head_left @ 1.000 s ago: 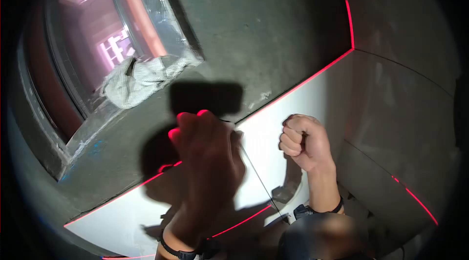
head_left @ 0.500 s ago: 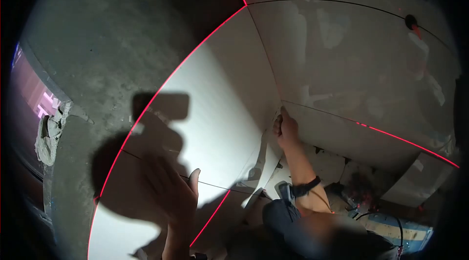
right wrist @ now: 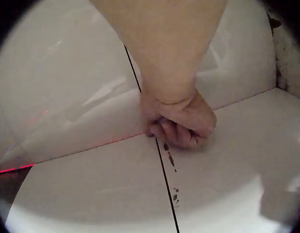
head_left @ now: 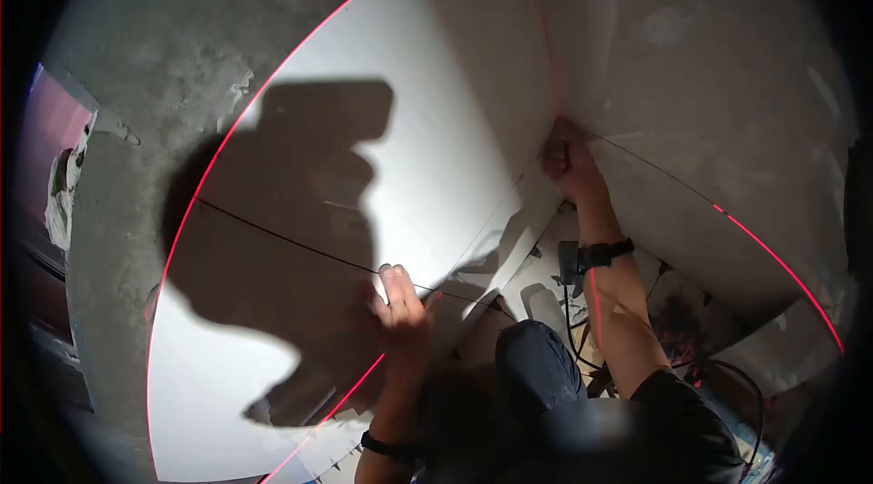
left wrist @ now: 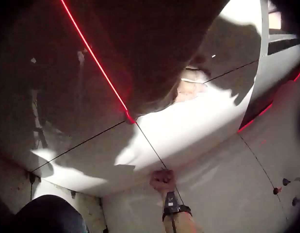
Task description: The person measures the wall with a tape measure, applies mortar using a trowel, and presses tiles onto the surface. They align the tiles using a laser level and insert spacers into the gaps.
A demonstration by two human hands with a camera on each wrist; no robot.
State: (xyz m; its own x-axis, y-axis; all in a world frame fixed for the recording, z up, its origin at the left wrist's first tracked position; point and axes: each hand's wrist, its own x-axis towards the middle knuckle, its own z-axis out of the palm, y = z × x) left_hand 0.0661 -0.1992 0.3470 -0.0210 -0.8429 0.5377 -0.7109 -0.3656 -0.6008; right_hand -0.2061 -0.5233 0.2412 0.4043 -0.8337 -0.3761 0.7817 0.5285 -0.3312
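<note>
White wall tiles (head_left: 436,166) meet a second tiled wall (head_left: 691,93) at a corner. My right hand (head_left: 571,161) is a fist with curled fingers at that corner, where a dark joint line reaches it; in the right wrist view the fist (right wrist: 181,124) lies against the tile beside the joint, with nothing visible in it. My left hand (head_left: 400,307) has its fingers extended against the white tile near the same joint and a red laser line. The left wrist view shows that hand (left wrist: 188,90) partly, much of it in dark shadow.
Bare grey wall (head_left: 182,57) rises beyond the red laser line along the tiles' edge, with a window at far left. Below the right arm lie a black cable (head_left: 759,393) and floor clutter. A bent knee (head_left: 536,366) is near the bottom centre.
The view has swung from the window toward the tiled corner and downward. My right fist has gone from in front of the tiles to the corner; my left hand has moved lower along the tiles.
</note>
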